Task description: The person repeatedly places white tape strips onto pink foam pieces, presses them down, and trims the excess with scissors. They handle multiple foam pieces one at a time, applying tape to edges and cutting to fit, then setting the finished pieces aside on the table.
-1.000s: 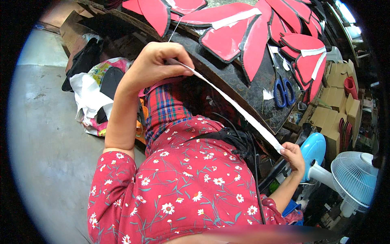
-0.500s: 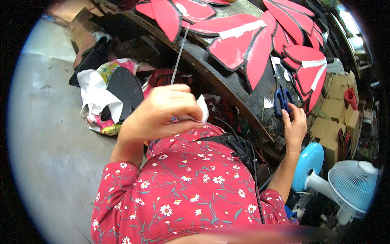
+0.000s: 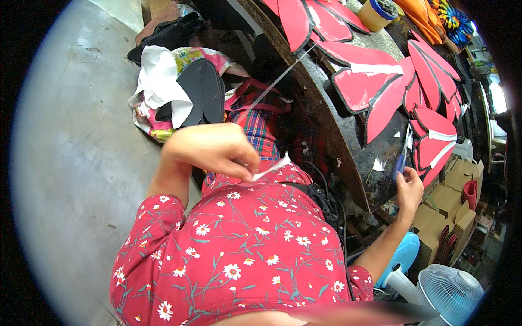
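My left hand [image 3: 215, 149], in front of my body, is closed in a pinch on a narrow white strip [image 3: 274, 166] whose free end sticks out to the right. A thin pale strand [image 3: 283, 75] runs from near this hand up to the bench edge; its lower end is hidden. My right hand [image 3: 409, 191] is closed around the blue handles of a pair of scissors [image 3: 399, 165], blades pointing away from me over the dark bench top. Close to the blades lies a stack of red, petal-shaped pieces [image 3: 439, 142] with black edges and white strips.
More red pieces [image 3: 389, 111] cover the bench [image 3: 356, 157]. A tub of dark paste [image 3: 376, 15] and orange cloth [image 3: 421, 19] are farther back. Black sole-shaped pieces [image 3: 201, 89] and white cloth [image 3: 157, 81] lie at left. Cardboard boxes [image 3: 446, 198] and a fan [image 3: 451, 299] stand at right.
My right hand, just touching the scissors' handles before, now grips them, and they are turned. My left hand has moved slightly lower, still pinching the white strip. The view has shifted.
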`<state>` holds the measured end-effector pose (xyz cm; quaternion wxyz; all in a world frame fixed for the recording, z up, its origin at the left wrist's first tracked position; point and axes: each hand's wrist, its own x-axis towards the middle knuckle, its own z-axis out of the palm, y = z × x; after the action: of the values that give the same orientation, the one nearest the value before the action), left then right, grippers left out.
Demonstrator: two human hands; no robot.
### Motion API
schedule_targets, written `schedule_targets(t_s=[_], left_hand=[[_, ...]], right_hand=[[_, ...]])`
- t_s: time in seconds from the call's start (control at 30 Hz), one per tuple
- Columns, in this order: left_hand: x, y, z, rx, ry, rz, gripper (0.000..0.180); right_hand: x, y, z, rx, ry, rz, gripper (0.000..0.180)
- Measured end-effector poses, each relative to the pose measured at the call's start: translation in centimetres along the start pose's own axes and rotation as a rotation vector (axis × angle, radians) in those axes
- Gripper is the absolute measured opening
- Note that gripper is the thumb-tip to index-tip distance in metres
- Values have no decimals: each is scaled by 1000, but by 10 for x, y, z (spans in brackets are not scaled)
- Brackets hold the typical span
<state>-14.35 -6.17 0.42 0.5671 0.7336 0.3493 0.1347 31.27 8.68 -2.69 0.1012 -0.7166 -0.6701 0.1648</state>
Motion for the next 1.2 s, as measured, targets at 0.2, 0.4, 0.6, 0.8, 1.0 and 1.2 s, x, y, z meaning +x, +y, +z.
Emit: schedule_targets(t_s=[0.2,0.4,0.6,0.8,1.0,1.2], left_hand=[[-35,9,-5,-104,97,160,16],[78,14,16,-88,286,256,17],[114,11,13,-56,383,253,17],[108,-2,19,-326,400,194,17],[109,-28,17,-499,469,286,17],[103,-56,5,750,1271,-42,16]], right_hand=[[-14,-12,-9,937,-297,-56,39],[-50,-98,31,1208,-449,-280,55],[-63,-132,40,1244,-607,-293,56],[-66,-131,46,1202,-691,-276,51],[-66,-129,51,1163,-630,-255,56],[-61,-125,55,1288,-380,-247,49]])
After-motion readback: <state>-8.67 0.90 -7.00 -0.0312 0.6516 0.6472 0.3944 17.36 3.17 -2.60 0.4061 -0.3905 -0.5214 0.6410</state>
